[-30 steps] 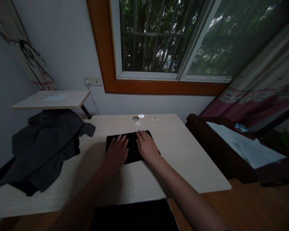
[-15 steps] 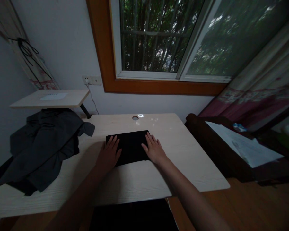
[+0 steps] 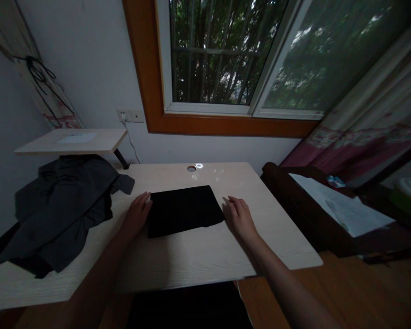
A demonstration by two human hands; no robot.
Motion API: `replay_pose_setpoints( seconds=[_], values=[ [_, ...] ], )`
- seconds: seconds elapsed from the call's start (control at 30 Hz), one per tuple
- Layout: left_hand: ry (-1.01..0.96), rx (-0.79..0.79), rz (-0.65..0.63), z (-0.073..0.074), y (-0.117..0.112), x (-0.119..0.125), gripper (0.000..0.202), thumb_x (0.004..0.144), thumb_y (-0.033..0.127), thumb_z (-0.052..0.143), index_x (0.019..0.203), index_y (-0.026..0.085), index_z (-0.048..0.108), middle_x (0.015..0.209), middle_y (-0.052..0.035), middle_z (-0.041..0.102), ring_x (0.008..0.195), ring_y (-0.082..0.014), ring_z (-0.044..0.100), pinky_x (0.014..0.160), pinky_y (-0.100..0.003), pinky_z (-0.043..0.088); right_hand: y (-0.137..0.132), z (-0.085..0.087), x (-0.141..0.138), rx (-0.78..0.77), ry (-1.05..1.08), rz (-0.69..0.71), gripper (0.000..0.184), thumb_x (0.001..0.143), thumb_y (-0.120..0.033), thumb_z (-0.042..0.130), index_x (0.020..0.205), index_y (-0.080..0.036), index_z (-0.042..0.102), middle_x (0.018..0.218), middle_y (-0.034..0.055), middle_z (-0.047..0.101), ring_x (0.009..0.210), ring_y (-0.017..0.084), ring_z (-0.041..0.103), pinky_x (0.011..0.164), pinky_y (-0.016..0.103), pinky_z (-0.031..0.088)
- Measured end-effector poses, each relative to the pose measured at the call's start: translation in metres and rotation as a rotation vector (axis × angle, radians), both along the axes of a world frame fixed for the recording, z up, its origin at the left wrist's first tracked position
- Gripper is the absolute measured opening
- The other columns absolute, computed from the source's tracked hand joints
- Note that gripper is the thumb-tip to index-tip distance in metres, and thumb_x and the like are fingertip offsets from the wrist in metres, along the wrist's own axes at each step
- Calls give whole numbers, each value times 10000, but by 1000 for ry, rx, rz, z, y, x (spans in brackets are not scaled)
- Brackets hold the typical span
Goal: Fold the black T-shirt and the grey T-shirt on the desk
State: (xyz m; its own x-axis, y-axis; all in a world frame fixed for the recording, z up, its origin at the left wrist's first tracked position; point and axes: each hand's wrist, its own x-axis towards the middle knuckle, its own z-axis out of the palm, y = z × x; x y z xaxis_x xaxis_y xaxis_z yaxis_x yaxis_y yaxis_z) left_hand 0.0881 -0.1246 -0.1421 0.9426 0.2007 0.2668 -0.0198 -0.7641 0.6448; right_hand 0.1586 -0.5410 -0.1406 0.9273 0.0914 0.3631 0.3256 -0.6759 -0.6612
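Note:
A flat black rectangle of what looks like folded cloth lies on the pale wooden desk. Beside its left edge rests my left hand, fingers stretched out and the tips close to the top left corner; whether they touch it I cannot tell. My right hand is off the right edge, with bare desk between, its fingers loosely extended and holding nothing. The cloth's whole outline is uncovered.
A crumpled heap of dark grey clothing sits at the desk's left, under a raised shelf. A cable hole is near the back edge. Right of the desk stands dark wooden furniture with a white sheet on it.
Both hands have come off the black cloth and moved outward, the left hand to the left side and the right hand to the right. The cloth stays where it was.

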Motion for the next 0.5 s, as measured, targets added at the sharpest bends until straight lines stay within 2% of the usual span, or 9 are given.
replay_pose_setpoints(
  seconds=[0.07, 0.13, 0.27, 0.4, 0.5],
  values=[
    [-2, -82, 27, 3, 5, 6, 584, 981, 530, 360, 1413, 188, 552, 1489, -115, 538, 1422, -248, 444, 1235, -469, 278, 4, 9, -11, 80, 54, -37, 462, 1002, -541, 380, 1181, -193, 625, 1139, 148, 680, 1071, 285, 636, 978, 465, 490],
    [-2, -169, 56, 7, 7, 12, 582, 970, 533, 385, 1415, 198, 553, 1496, -107, 534, 1419, -247, 451, 1230, -454, 292, 9, 17, -23, 143, 157, -11, 432, 989, -576, 412, 1139, -216, 596, 955, 99, 710, 875, 260, 677, 817, 405, 535],
    [-11, -294, 56, 11, 3, 21, 554, 954, 496, 433, 1408, 206, 562, 1504, -88, 535, 1418, -234, 461, 1228, -418, 299, 20, 30, -44, 230, 350, 126, 411, 981, -608, 425, 1157, -245, 503, 644, -13, 654, 534, 207, 623, 535, 303, 482],
    [-30, -303, 3, 10, -1, 29, 532, 944, 485, 457, 1380, 210, 587, 1479, -81, 563, 1396, -223, 488, 1221, -405, 311, 25, 40, -55, 268, 442, 175, 489, 970, -622, 437, 1282, -247, 446, 617, -30, 660, 451, 189, 611, 439, 266, 451],
    [11, -307, -31, 10, -3, 32, 546, 937, 505, 464, 1382, 212, 585, 1450, -84, 590, 1364, -223, 521, 1204, -410, 336, 28, 44, -60, 310, 612, 301, 599, 984, -623, 387, 1473, -280, 340, 692, -18, 702, 423, 178, 622, 390, 252, 453]
  ],
)
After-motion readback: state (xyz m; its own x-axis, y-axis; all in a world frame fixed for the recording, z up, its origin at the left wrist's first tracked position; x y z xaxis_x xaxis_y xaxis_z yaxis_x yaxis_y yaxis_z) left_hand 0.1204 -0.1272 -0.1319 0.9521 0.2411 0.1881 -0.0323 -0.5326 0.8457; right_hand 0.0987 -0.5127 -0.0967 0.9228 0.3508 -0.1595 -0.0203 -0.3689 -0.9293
